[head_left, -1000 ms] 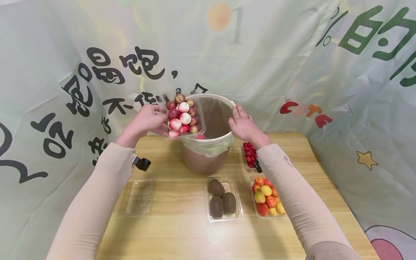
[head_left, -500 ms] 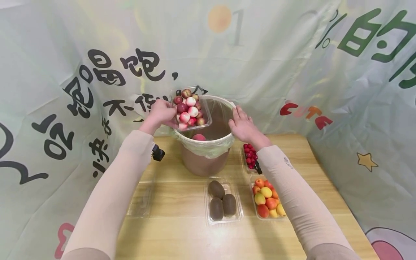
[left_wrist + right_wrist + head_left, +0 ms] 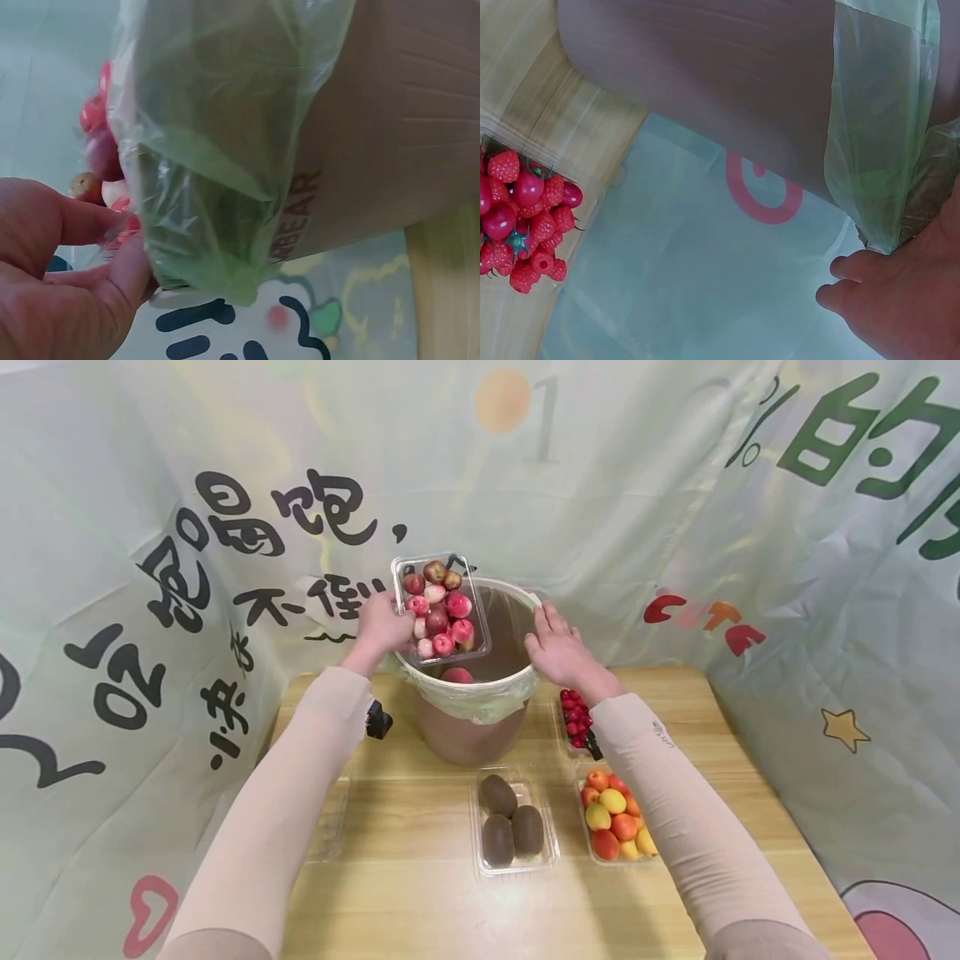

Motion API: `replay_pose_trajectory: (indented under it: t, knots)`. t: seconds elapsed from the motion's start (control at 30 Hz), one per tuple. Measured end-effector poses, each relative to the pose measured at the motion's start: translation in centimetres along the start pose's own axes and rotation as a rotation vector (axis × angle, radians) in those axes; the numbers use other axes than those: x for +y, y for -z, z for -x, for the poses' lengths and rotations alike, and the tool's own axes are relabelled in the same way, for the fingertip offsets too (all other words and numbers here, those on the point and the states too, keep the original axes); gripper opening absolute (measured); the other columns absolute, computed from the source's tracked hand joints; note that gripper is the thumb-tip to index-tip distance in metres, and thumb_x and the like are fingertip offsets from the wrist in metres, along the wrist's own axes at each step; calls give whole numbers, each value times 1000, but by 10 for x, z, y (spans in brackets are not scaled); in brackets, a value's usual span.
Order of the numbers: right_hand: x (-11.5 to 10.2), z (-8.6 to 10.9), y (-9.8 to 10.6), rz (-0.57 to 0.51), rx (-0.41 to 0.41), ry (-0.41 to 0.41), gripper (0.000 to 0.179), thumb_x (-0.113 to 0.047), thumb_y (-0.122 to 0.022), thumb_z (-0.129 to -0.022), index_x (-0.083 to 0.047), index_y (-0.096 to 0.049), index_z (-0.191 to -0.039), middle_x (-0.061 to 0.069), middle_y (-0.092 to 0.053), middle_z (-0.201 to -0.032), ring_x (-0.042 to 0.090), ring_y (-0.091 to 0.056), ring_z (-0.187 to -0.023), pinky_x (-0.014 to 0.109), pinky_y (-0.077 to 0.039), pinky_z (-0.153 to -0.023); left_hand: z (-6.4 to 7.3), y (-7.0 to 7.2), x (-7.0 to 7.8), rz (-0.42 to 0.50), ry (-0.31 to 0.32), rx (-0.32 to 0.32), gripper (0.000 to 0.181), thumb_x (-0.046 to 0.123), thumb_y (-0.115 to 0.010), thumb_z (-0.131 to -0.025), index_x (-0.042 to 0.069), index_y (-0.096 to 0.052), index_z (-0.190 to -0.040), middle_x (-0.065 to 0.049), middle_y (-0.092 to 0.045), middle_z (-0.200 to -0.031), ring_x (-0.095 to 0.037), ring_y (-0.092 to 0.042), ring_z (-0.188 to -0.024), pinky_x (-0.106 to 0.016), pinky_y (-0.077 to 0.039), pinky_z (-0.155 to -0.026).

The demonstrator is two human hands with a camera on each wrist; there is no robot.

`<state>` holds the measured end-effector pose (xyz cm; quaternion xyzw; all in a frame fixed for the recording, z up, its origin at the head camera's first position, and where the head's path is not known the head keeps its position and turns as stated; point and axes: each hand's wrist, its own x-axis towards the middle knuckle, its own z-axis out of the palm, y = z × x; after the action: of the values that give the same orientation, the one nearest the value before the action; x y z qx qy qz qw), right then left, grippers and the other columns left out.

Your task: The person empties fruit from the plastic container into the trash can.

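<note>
My left hand (image 3: 384, 623) grips the left edge of a clear plastic tray (image 3: 482, 625) of small red, white and brownish fruit (image 3: 437, 620), tilted over the left part of a brown bin (image 3: 472, 737). In the left wrist view, thumb and fingers pinch the tray's edge beside the bin's green liner bag (image 3: 202, 187). A round pinkish-red fruit (image 3: 457, 675) shows inside the bin, below the tray. On the bin's right rim, my right hand (image 3: 558, 646) rests with its fingers extended; the right wrist view shows the hand (image 3: 907, 292) against the liner.
Three brown kiwis (image 3: 512, 822) lie in a clear tray in front of the bin. To its right are a tray of red berries (image 3: 529, 217) and one of orange-yellow fruit (image 3: 615, 818). A clear tray (image 3: 330, 822) lies partly behind my left arm.
My left hand has carried the fruit tray rightward over the bin. The fruit has shifted inside the tray. My right hand has stayed on the rim.
</note>
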<state>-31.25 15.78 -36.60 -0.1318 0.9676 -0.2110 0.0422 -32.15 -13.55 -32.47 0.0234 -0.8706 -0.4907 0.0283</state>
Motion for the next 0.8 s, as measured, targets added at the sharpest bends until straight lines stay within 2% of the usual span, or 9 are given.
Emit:
replay_pose_trajectory:
  t: [0.07,0.17,0.27,0.33,0.4,0.53,0.67,0.8]
  knots:
    - [-1,0,0,5,0,1,73,-41,-20,-110,0,0,-168,20,8,-177,42,0,-165,62,-4,-132,0,-1,-1,-2,-11,19,41,3,-53,-97,-5,-61,-137,-29,-66,-118,-9,-61,-52,-20,-57,-51]
    - [-1,0,1,10,6,5,73,-40,-20,-110,1,-1,-168,21,7,-177,41,-1,-165,63,-5,-132,0,-3,-1,-24,-36,58,41,5,-54,-98,-2,-61,-138,-17,-65,-96,-6,-58,-50,-18,-52,-49]
    - [-2,0,1,18,12,8,72,-38,-20,-110,1,-2,-168,22,5,-177,41,-2,-165,63,-6,-132,0,-5,-1,-27,-60,84,41,6,-54,-99,0,-61,-139,-5,-56,-71,-5,-56,-47,-18,-49,-48]
    - [-2,0,1,17,13,7,72,-38,-20,-110,1,-2,-168,21,5,-177,41,-1,-165,63,-6,-132,0,-7,-2,-33,-80,95,42,6,-55,-99,1,-60,-141,0,-51,-67,-6,-56,-52,-19,-48,-52]
    - [-2,0,1,17,10,5,72,-38,-20,-111,1,-2,-168,21,5,-177,41,-1,-165,63,-5,-132,0,-9,-3,-49,-100,104,44,5,-55,-99,2,-59,-143,-1,-52,-70,-11,-56,-62,-21,-47,-59]
    - [-2,0,1,11,4,3,72,-39,-20,-111,1,-1,-168,20,7,-177,41,1,-165,62,-4,-132,1,-12,-4,-82,-124,128,47,6,-55,-99,3,-56,-146,-10,-57,-88,-21,-53,-83,-28,-44,-72]
    - [-2,0,0,3,1,0,73,-40,-20,-111,0,0,-168,20,8,-177,40,1,-165,62,-4,-132,2,-14,-4,-47,-130,149,49,6,-55,-100,3,-55,-149,-19,-65,-102,-25,-58,-90,-34,-49,-78]
    - [-2,0,0,1,0,-1,73,-40,-20,-111,0,0,-168,20,8,-177,40,2,-165,63,-4,-132,2,-15,-4,-17,-135,163,50,6,-55,-101,3,-53,-151,-23,-69,-114,-27,-62,-95,-38,-54,-82]
